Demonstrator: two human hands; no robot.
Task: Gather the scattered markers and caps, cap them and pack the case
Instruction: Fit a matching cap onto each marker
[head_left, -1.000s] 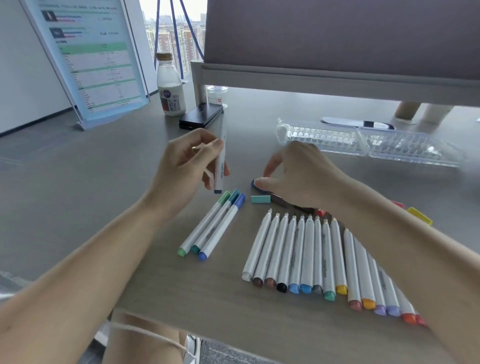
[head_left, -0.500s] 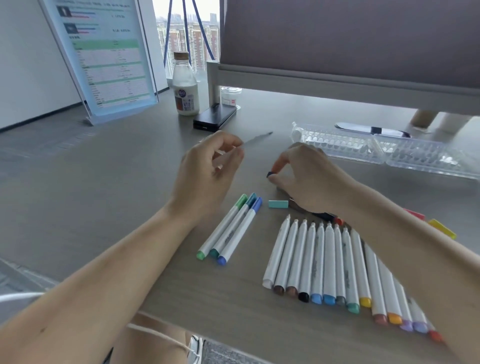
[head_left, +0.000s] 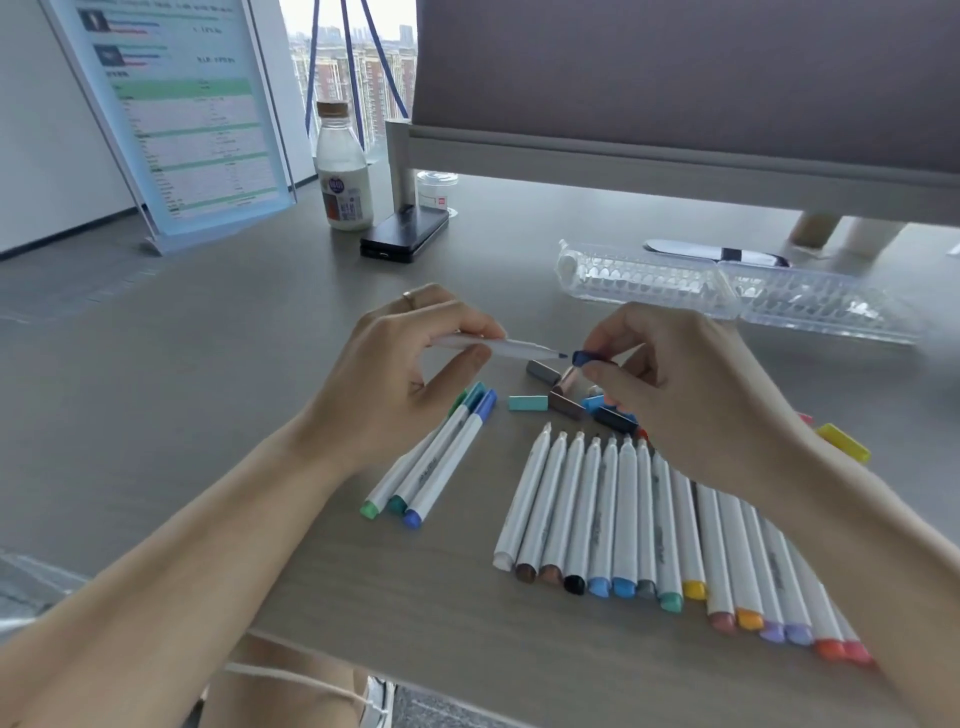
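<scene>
1. tabletop w/ clear case open at far R.
2. uncapped row near front edge, partly under R forearm.
3. L hand grips marker, tip pointing R.
4. R hand pinches blue cap at that tip.
5. capped trio below L hand.
6. loose caps betw. hands & row.

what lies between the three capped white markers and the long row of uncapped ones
Only a bare strip of grey desk separates the three capped white markers from the row of uncapped white markers, in the head view.
</scene>
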